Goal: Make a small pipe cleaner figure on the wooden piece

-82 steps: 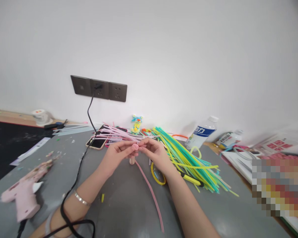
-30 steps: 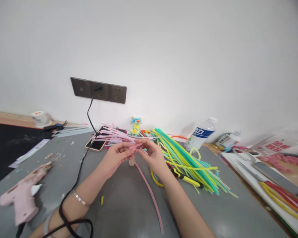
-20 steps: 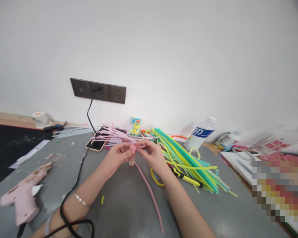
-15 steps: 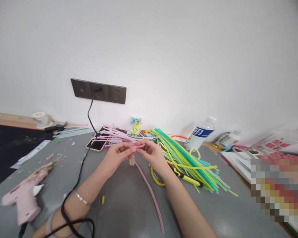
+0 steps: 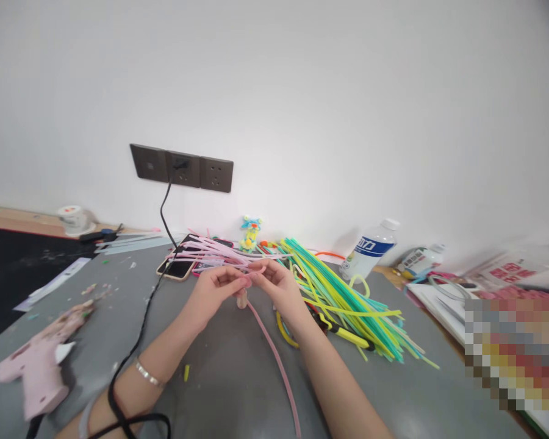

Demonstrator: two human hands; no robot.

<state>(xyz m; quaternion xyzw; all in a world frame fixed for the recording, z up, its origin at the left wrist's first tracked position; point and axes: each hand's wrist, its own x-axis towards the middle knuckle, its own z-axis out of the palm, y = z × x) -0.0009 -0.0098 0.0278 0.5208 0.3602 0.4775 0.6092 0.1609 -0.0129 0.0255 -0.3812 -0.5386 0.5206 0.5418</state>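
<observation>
My left hand (image 5: 218,291) and my right hand (image 5: 278,285) meet above the grey table, fingertips pinched together. Both are closed on a pink pipe cleaner (image 5: 277,356). Its long tail curves down from my fingers towards the near edge, while the part between the fingertips is mostly hidden. A short bit shows above my right fingers. Just behind my hands lies a bundle of pale pink pipe cleaners (image 5: 210,247). To the right of my right hand spreads a bundle of green and yellow pipe cleaners (image 5: 348,305).
A pink glue gun (image 5: 43,366) lies at left; a black cable (image 5: 141,332) crosses my left forearm. Phones (image 5: 179,268) lie under the pink bundle. Yellow-handled pliers (image 5: 345,332), a labelled bottle (image 5: 370,247) and a small colourful figure (image 5: 251,233) stand or lie beyond.
My fingers have shifted slightly on the pink pipe cleaner, and less of it shows above them. The view has moved a little; both hands keep their pinch.
</observation>
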